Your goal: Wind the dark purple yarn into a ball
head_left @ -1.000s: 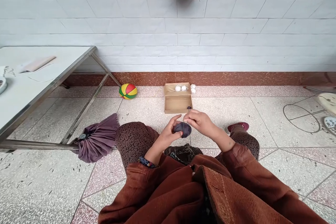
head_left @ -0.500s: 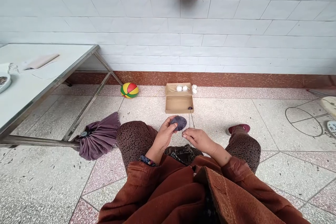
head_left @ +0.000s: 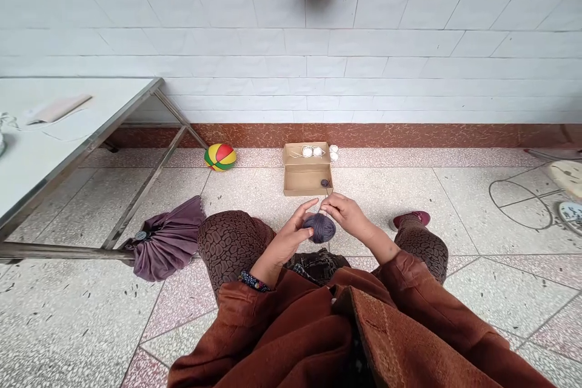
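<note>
A dark purple-grey ball of yarn (head_left: 322,228) rests in my left hand (head_left: 291,235), with the thumb on its near side and the index finger raised at its far side. My right hand (head_left: 348,215) pinches the yarn strand just above the ball's far right side. From there the strand runs away toward the open cardboard box (head_left: 302,180) on the floor. A small dark ball of yarn (head_left: 324,183) lies in the right end of that box.
White balls (head_left: 312,151) lie on the box lid, with more beside it. A striped ball (head_left: 220,157) sits by the wall. At left stand a metal-framed table (head_left: 131,100) and a folded purple umbrella (head_left: 166,242). A wire stand (head_left: 521,203) is at right.
My right hand has moved from the near right side of the yarn ball up to its far side, carrying the strand. The ball has shifted right and toward me, turning in my left hand.
</note>
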Demonstrator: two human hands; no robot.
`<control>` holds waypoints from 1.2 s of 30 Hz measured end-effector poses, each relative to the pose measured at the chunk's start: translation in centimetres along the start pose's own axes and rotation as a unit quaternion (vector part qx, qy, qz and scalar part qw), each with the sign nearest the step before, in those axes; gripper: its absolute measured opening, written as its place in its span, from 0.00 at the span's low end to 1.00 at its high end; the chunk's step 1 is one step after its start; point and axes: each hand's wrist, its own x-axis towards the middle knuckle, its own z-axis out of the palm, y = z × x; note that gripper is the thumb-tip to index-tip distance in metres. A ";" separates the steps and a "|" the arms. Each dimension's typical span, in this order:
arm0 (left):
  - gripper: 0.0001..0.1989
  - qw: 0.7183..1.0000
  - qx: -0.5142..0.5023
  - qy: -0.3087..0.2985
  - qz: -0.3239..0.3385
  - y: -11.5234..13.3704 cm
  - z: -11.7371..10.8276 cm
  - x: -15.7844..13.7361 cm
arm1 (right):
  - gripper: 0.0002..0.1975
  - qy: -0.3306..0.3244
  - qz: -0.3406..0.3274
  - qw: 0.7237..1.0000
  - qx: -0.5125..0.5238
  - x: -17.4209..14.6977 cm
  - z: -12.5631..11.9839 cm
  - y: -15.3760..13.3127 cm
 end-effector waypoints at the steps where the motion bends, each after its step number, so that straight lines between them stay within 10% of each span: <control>1: 0.33 0.999 -0.038 0.000 -0.005 0.1 0.1 -0.1 | 0.14 0.008 0.014 1.000 0.009 -0.4 0.7 0.7; 8: 0.23 0.979 -0.166 0.118 0.002 -0.2 -0.5 0.8 | 0.14 -0.041 0.045 0.998 0.001 -4.3 5.3 1.2; 14: 0.20 0.969 -0.055 0.243 -0.004 -1.6 -1.4 1.4 | 0.13 -0.155 -0.056 0.986 -0.007 -4.1 3.4 -2.6; 20: 0.22 0.980 0.097 0.171 0.013 -1.3 -0.6 0.9 | 0.14 -0.075 -0.079 0.994 -0.022 -0.1 -0.9 -3.8; 26: 0.31 0.999 -0.011 0.049 0.001 -0.5 0.3 0.2 | 0.11 -0.047 -0.009 0.999 -0.014 1.1 0.2 1.1; 31: 0.26 0.986 -0.129 0.105 -0.003 -0.3 0.1 0.4 | 0.10 -0.073 0.051 0.996 -0.014 -2.1 3.9 2.3; 36: 0.23 0.978 -0.028 0.207 -0.003 -1.1 -0.8 0.9 | 0.11 -0.170 -0.039 0.985 0.010 -4.1 4.5 -1.5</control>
